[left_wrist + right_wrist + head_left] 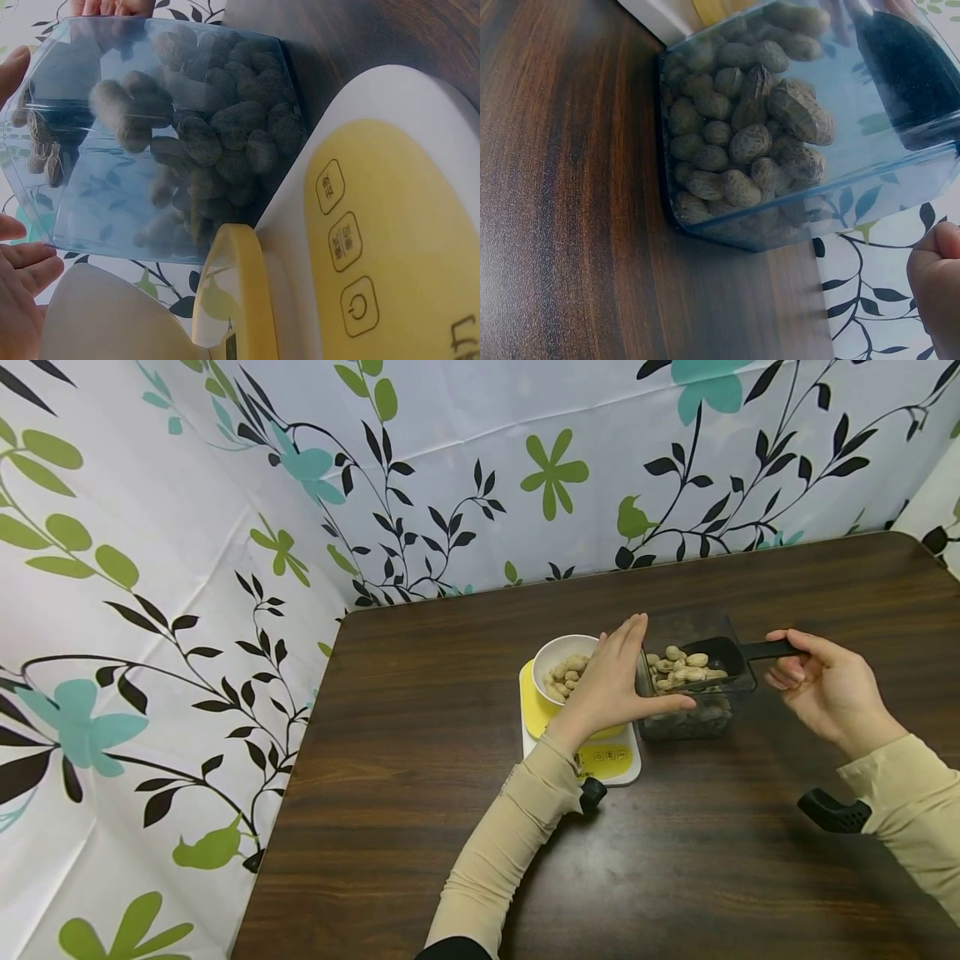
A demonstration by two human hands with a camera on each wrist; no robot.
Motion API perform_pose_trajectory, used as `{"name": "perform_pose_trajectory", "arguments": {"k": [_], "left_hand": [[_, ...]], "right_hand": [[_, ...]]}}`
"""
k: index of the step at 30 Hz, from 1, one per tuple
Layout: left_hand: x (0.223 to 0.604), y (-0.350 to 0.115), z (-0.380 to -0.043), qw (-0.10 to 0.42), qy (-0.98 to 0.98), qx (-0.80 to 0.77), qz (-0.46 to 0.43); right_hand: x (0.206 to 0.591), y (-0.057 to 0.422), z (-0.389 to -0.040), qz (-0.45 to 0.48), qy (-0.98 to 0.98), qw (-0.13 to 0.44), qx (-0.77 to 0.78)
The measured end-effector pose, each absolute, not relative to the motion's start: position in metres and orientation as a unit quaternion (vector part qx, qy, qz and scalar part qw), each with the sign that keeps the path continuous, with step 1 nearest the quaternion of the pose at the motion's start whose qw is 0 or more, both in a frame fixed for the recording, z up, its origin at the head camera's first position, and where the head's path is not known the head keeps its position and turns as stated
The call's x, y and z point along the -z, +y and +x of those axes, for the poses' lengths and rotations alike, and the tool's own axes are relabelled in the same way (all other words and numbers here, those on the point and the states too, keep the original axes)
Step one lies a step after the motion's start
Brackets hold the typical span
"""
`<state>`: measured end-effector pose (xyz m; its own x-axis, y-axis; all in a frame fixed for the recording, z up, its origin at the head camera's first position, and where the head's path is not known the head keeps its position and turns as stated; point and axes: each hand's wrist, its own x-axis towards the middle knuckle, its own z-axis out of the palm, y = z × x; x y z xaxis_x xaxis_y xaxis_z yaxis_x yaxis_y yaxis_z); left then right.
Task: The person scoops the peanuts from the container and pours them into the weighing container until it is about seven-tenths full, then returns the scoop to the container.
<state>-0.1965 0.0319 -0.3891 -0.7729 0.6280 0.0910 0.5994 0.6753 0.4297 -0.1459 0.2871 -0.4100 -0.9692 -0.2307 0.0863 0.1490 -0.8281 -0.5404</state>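
My right hand [836, 693] grips the handle of a black scoop [768, 649]. The scoop's head is inside a clear plastic bin [686, 724], with unshelled peanuts [678, 667] in and about it. More peanuts [735, 142] fill the bin's lower part. My left hand [611, 681] is at the bin's left side near the rim, fingers straight and thumb spread along the front; whether it touches the bin I cannot tell. Left of that hand a white bowl [545, 662] with peanuts [564, 677] sits on a yellow and white kitchen scale [633, 764], partly hidden by the hand.
The dark wooden table [420, 735] extends around the scale and bin. A patterned white curtain [465, 452] hangs along the back and left table edges. The scale's button panel [346, 247] faces the near side.
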Motion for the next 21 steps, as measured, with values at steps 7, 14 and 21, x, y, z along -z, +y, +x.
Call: {"name": "perform_pose_trajectory", "arguments": {"k": [7,14,21], "left_hand": [[0.3891,0.0324,-0.1968,0.029,0.914,-0.221,0.337],[0.3884,0.0317,-0.1967,0.027,0.913,-0.224,0.34],[0.3866,0.0301,-0.1962,0.033,0.912,-0.23,0.338]], "right_hand": [[0.4109,0.2878,-0.146,-0.064,0.259,0.099,0.959],[0.4087,0.2882,-0.1461,-0.065,0.265,0.097,0.957],[0.4018,0.2883,-0.1479,-0.058,0.267,0.089,0.958]]}}
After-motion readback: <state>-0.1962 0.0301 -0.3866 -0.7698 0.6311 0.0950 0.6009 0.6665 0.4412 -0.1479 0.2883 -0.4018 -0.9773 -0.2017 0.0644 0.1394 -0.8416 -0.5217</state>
